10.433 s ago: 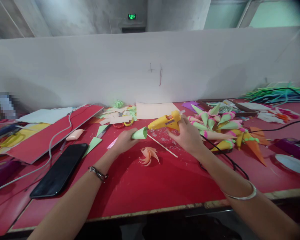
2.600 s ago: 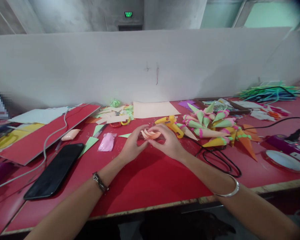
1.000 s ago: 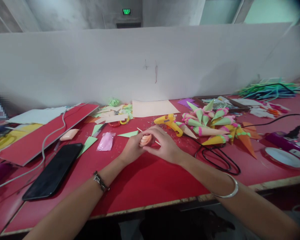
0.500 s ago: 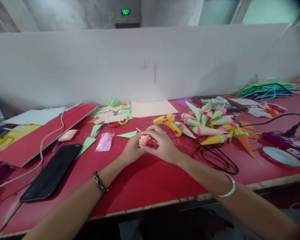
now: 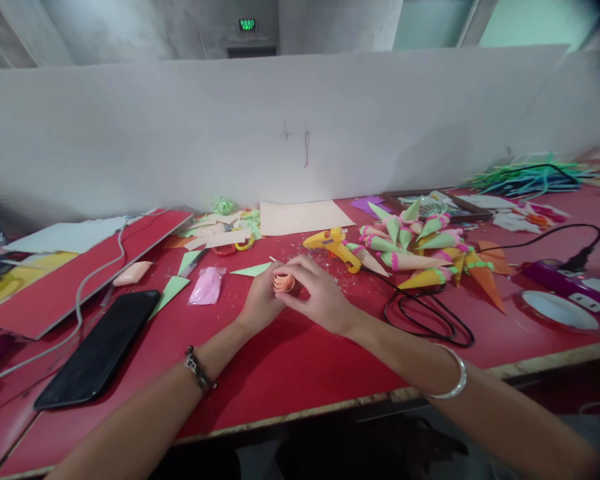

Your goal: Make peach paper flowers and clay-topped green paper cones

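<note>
A rolled piece of peach paper [image 5: 283, 283] with several curled layers sits between my two hands above the red table. My left hand [image 5: 261, 297] closes around its left side, partly hiding it. From the right, the thumb and fingers of my right hand [image 5: 325, 295] pinch its edge. Just behind my hands lies a pale green paper triangle [image 5: 253, 270]. A yellow hot glue gun [image 5: 334, 247] rests on the table beyond my right hand. To the left is a small clear bag with pink contents [image 5: 207, 286].
Paper cones [image 5: 420, 243] in green, peach and orange pile up at right, near the glue gun's looped black cord [image 5: 430, 327]. A purple power strip [image 5: 565, 283] and a white dish [image 5: 557, 310] stand further right. A black phone [image 5: 100, 350] lies left, beside a red board [image 5: 90, 273].
The peach roll has been turned so that its open, layered end shows more. My right fingers have shifted slightly on it. The whole view has moved a little.
</note>
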### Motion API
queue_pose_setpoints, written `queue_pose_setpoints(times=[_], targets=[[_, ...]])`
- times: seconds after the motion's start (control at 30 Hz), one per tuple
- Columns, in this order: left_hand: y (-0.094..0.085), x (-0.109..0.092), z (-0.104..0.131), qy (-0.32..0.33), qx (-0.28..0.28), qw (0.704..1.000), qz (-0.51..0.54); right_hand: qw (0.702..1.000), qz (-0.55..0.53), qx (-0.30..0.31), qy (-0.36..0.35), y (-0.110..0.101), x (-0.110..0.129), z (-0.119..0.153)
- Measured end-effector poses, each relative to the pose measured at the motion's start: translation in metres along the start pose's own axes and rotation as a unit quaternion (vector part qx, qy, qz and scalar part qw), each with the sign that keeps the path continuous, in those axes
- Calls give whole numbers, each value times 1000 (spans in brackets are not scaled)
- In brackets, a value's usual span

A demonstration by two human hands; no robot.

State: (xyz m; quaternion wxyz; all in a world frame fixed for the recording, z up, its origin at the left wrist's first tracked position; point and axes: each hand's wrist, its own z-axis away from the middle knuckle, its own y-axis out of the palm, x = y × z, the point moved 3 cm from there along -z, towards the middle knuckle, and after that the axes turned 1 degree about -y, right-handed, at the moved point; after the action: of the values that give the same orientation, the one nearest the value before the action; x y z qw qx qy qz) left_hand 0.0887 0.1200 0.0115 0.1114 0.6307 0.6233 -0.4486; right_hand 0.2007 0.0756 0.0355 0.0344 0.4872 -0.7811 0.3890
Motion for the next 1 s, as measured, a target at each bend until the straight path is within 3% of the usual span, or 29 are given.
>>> queue_pose_setpoints(times=[0.37,0.63,1.0], targets=[[-1,-1,-1,-10,5,999,48,998,-63,-7,-14,-7,1,-3],[-3,2,-2,3,21,999,27,997,-81,-10,-6,-12,2,-3],[-3,3,-1,-24,28,999,-9,994,-88,-60,-3,-14,-3,-5]])
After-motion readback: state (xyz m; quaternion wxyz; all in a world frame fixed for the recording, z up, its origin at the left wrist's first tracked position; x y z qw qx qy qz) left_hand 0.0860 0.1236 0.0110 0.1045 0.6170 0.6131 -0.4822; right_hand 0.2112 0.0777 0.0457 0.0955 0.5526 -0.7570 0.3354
